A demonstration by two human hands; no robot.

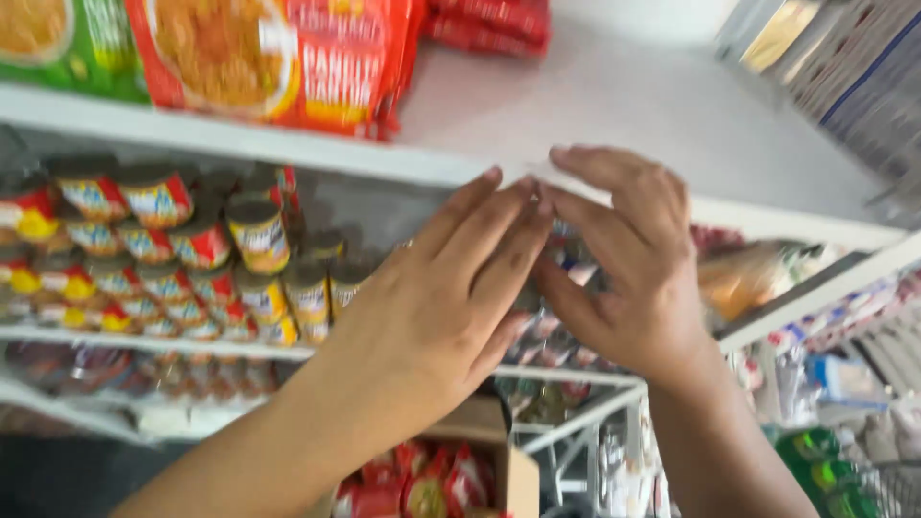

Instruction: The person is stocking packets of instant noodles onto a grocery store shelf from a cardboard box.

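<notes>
Currently both hands are up at the white wire shelf (pixel 614 376) in a shop aisle, backs toward the camera. Left hand (pixel 436 302) has fingers straight and together, pointing up-right. Right hand (pixel 628 264) has fingers spread and slightly curled, fingertips meeting the left's near the upper shelf edge (pixel 384 161). Behind the two hands sit small packets (pixel 552 331), blurred and mostly hidden; can't tell whether either hand grips one or just presses on them.

Around:
- left of the hands, stacked round tins (pixel 259 235) with yellow-red labels, rows deep on the same shelf
- upper shelf carries red noodle packs (pixel 288 58) and a green pack (pixel 67 38) at its left end, bare white board to the right
- open cardboard box (pixel 499 451) below the left forearm, red pouches (pixel 422 484) inside
- bagged goods (pixel 748 278) right of the right hand

Hands and forearms block most of the shelf centre.
</notes>
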